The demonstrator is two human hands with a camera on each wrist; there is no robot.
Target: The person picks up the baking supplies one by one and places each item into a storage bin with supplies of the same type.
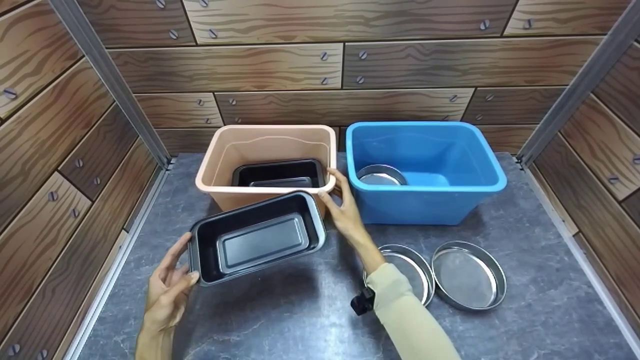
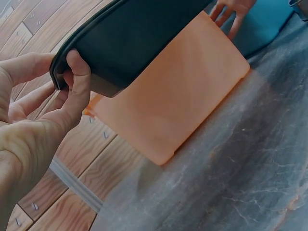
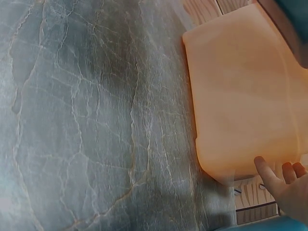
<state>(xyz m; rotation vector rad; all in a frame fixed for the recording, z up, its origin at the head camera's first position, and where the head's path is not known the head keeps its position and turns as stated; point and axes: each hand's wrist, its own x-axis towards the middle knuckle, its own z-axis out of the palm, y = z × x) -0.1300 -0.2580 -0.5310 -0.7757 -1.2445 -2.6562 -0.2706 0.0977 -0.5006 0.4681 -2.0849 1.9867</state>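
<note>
Clearly, the grip on the black rectangular metal loaf pan [image 1: 262,242] is all at one end: the left hand [image 1: 167,292] pinches its near-left rim between thumb and fingers. The pan is in the air in front of the peach rectangular plastic bin [image 1: 225,189], tilted, its open side toward the head camera and its right end the higher; whether that end touches the bin cannot be told. With a one-ended hold, the pan's length will likely act as a lever, so a firm thumb and a stiff wrist seem wise, with the far corner kept from knocking the bin's lip.

The right hand [image 1: 347,217] has thumb and fingers spread about the bin's near-right corner, resting there rather than pinching anything. That looks a good brace, best kept light and low so that the fingertips stay out of the pan's path.

Further out, a second black loaf pan [image 1: 278,172] lies inside the peach bin. Just beside stands a blue rectangular plastic bin [image 1: 410,205], with a round silvery metal tin [image 1: 381,179] at its near-left corner. Two more round metal tins, the left one [image 1: 407,265] partly behind the right forearm, lie on the grey marbled tabletop [image 1: 280,325].

No brand, label or writing can be read anywhere.
</note>
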